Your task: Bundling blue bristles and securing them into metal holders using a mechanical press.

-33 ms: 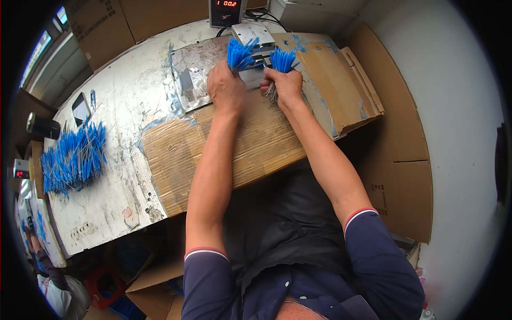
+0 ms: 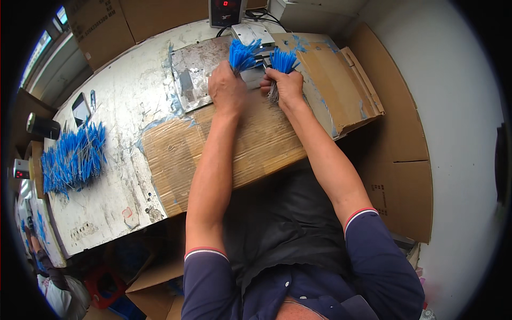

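Observation:
My left hand (image 2: 226, 90) is closed round a bundle of thin wires with blue ends (image 2: 244, 54), the blue tips fanning out above the fist. Close beside it, my right hand (image 2: 285, 85) grips a second blue-ended wire bundle (image 2: 282, 61); its pale wire tails (image 2: 273, 93) hang below the fingers. Both bundles are held in front of a small metal device (image 2: 253, 34) at the back of the table, which they partly hide. A large heap of the same blue-ended wires (image 2: 74, 157) lies at the left of the table.
Flattened cardboard (image 2: 176, 154) covers the table's front edge, and a cardboard box (image 2: 330, 80) stands at the right. A box with a red lit display (image 2: 226, 12) is at the back. Left lie a phone (image 2: 80, 109) and a dark cylinder (image 2: 42, 126). Another person (image 2: 61, 293) works far left.
My left hand and its bundle have shifted very slightly to the right. The red display shows fewer digits. My right hand has barely moved.

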The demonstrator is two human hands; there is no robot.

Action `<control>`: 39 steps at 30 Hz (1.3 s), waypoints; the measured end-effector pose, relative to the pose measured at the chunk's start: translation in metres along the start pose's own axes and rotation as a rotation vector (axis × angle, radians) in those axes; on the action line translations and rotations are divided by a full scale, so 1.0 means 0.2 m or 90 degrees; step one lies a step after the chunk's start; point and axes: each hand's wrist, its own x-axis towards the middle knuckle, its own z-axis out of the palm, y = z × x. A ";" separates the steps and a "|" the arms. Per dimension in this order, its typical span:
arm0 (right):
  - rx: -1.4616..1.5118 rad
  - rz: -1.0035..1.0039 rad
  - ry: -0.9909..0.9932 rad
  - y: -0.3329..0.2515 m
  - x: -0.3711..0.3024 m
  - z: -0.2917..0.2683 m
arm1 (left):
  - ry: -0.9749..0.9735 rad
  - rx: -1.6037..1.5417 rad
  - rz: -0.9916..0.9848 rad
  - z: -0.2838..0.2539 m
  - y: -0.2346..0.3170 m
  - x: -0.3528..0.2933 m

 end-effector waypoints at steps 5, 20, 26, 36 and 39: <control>0.153 0.056 -0.090 -0.01 0.01 -0.09 | -0.050 0.025 0.036 -0.02 0.03 0.00; 0.082 0.092 -0.158 -0.03 -0.01 -0.12 | -0.088 0.006 0.033 -0.03 0.03 0.00; 0.141 0.103 -0.185 -0.03 0.01 -0.15 | -0.109 0.057 0.106 -0.01 0.01 0.00; -0.036 0.064 -0.172 -0.08 -0.05 -0.04 | -0.065 -0.208 -0.070 -0.03 0.04 0.00; -0.118 0.078 -0.235 -0.08 -0.06 -0.03 | -0.088 -0.291 -0.044 -0.04 0.05 0.00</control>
